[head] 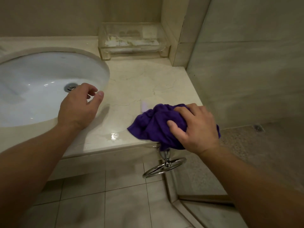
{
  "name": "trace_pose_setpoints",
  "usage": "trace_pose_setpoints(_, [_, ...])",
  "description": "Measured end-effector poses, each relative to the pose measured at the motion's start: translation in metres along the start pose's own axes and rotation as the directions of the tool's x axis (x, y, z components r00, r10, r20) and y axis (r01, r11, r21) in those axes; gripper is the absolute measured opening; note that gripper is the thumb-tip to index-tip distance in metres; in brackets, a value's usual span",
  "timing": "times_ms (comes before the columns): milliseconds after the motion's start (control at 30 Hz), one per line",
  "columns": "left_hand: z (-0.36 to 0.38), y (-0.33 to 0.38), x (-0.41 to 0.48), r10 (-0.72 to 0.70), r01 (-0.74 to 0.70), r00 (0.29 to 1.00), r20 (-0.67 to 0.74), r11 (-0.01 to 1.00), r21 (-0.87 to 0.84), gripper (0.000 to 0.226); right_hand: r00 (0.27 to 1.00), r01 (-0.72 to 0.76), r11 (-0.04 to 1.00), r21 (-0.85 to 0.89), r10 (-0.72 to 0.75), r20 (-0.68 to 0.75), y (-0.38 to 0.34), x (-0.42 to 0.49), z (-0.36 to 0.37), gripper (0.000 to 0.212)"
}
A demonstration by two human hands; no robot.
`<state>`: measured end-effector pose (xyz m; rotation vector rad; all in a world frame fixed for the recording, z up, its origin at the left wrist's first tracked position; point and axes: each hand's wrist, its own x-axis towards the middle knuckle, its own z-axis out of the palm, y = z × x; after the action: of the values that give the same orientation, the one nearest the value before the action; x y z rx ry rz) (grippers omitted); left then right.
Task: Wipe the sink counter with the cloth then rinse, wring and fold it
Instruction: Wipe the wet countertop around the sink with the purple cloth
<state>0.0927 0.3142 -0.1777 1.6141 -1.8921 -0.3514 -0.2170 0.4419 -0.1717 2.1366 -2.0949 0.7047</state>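
Observation:
A bunched purple cloth (153,124) lies on the beige marble counter (144,79) near its front right corner, partly hanging over the front edge. My right hand (194,127) presses down on the cloth and grips it. My left hand (79,107) hovers over the right rim of the white oval sink (32,86), fingers loosely curled and holding nothing. A metal drain plug (71,87) sits in the basin. A wet patch shines on the counter near the front edge, left of the cloth.
A clear acrylic tray (133,41) with small toiletries stands at the back of the counter against the wall. A chrome towel ring (164,167) hangs below the counter's front edge. A glass shower partition (246,79) borders the right side. The floor is tiled.

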Motion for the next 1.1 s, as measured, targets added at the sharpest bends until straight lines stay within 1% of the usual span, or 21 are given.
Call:
trace_pose_setpoints(33, [-0.001,0.001,-0.001,-0.009,0.009,1.000,-0.002,1.000,-0.012,0.041,1.000,-0.027,0.999,-0.047,0.027,0.009,0.002,0.001,-0.005,0.055])
trace_pose_setpoints(100, [-0.002,0.001,-0.001,-0.019,0.019,1.000,-0.007,0.999,-0.028,0.042,0.985,-0.098,0.982,-0.160,0.119,0.124,-0.003,0.012,-0.020,0.054])
trace_pose_setpoints(167, [-0.002,0.001,0.000,-0.025,0.024,1.000,-0.012,0.999,-0.030,0.042,0.954,-0.108,0.957,-0.268,0.176,0.243,-0.010,0.040,-0.036,0.049])
trace_pose_setpoints(200, [-0.002,0.002,0.001,-0.024,0.023,1.000,-0.016,0.999,-0.033,0.042,0.949,-0.109,0.952,-0.287,0.185,0.256,-0.015,0.058,-0.046,0.047])
trace_pose_setpoints(233, [-0.002,0.002,0.001,-0.023,0.022,0.999,-0.022,0.999,-0.039,0.042,0.956,-0.121,0.954,-0.276,0.186,0.225,-0.019,0.077,-0.056,0.046])
trace_pose_setpoints(300, [-0.002,0.001,0.003,-0.032,0.031,0.999,-0.029,0.998,-0.049,0.040,0.984,-0.152,0.968,-0.200,0.167,0.060,-0.026,0.115,-0.071,0.042])
trace_pose_setpoints(367, [-0.001,0.001,0.003,-0.035,0.033,0.999,-0.028,0.998,-0.056,0.039,0.988,-0.133,0.984,-0.116,0.122,-0.091,-0.032,0.141,-0.081,0.044])
trace_pose_setpoints(400, [-0.001,0.001,0.003,-0.037,0.035,0.999,-0.033,0.997,-0.064,0.039,0.991,-0.107,0.991,-0.083,0.099,-0.094,-0.034,0.149,-0.082,0.048])
trace_pose_setpoints(433, [-0.002,0.002,0.003,-0.044,0.041,0.998,-0.040,0.997,-0.072,0.039,0.996,-0.081,0.994,-0.070,0.078,-0.035,-0.036,0.153,-0.083,0.051])
trace_pose_setpoints(467, [-0.002,0.002,0.003,-0.048,0.045,0.998,-0.044,0.996,-0.077,0.038,0.994,-0.067,0.995,-0.080,0.073,0.082,-0.038,0.155,-0.083,0.055])
trace_pose_setpoints(533, [-0.001,0.003,0.002,-0.054,0.050,0.997,-0.046,0.995,-0.084,0.037,0.936,-0.048,0.990,-0.130,0.090,0.339,-0.037,0.150,-0.075,0.058])
trace_pose_setpoints(567, [-0.002,0.003,0.002,-0.059,0.055,0.997,-0.047,0.995,-0.089,0.037,0.920,-0.043,0.991,-0.127,0.089,0.381,-0.036,0.145,-0.068,0.058])
trace_pose_setpoints(600, [-0.002,0.003,0.002,-0.061,0.056,0.997,-0.050,0.994,-0.095,0.038,0.932,-0.057,0.994,-0.090,0.085,0.352,-0.034,0.141,-0.061,0.055])
trace_pose_setpoints(667, [-0.002,0.003,0.002,-0.062,0.056,0.996,-0.059,0.994,-0.098,0.038,0.973,-0.134,0.991,0.002,0.132,0.188,-0.028,0.141,-0.049,0.050])
trace_pose_setpoints(700, [-0.002,0.003,0.002,-0.067,0.061,0.996,-0.060,0.994,-0.095,0.037,0.975,-0.175,0.984,0.035,0.169,0.145,-0.025,0.144,-0.042,0.054])
trace_pose_setpoints(733, [-0.001,0.003,0.002,-0.072,0.067,0.996,-0.059,0.993,-0.096,0.037,0.964,-0.218,0.974,0.056,0.206,0.166,-0.022,0.148,-0.034,0.062])
trace_pose_setpoints(767, [-0.001,0.003,0.002,-0.082,0.076,0.995,-0.058,0.992,-0.100,0.037,0.945,-0.253,0.965,0.072,0.230,0.233,-0.020,0.151,-0.025,0.073])
trace_pose_setpoints(867, [-0.001,0.003,0.004,-0.109,0.101,0.992,-0.062,0.987,-0.121,0.038,0.866,-0.286,0.953,0.103,0.211,0.453,-0.020,0.149,0.010,0.097])
trace_pose_setpoints(900, [-0.001,0.004,0.004,-0.113,0.105,0.992,-0.062,0.987,-0.119,0.039,0.854,-0.276,0.957,0.087,0.202,0.480,-0.021,0.145,0.022,0.097])
trace_pose_setpoints(1000, [-0.002,0.006,0.005,-0.125,0.119,0.991,-0.049,0.986,-0.113,0.041,0.873,-0.216,0.976,0.029,0.180,0.453,-0.030,0.134,0.033,0.080])
trace_pose_setpoints(1100, [-0.003,0.009,0.005,-0.147,0.140,0.988,-0.043,0.982,-0.128,0.042,0.881,-0.153,0.988,0.035,0.120,0.457,-0.041,0.123,0.031,0.076])
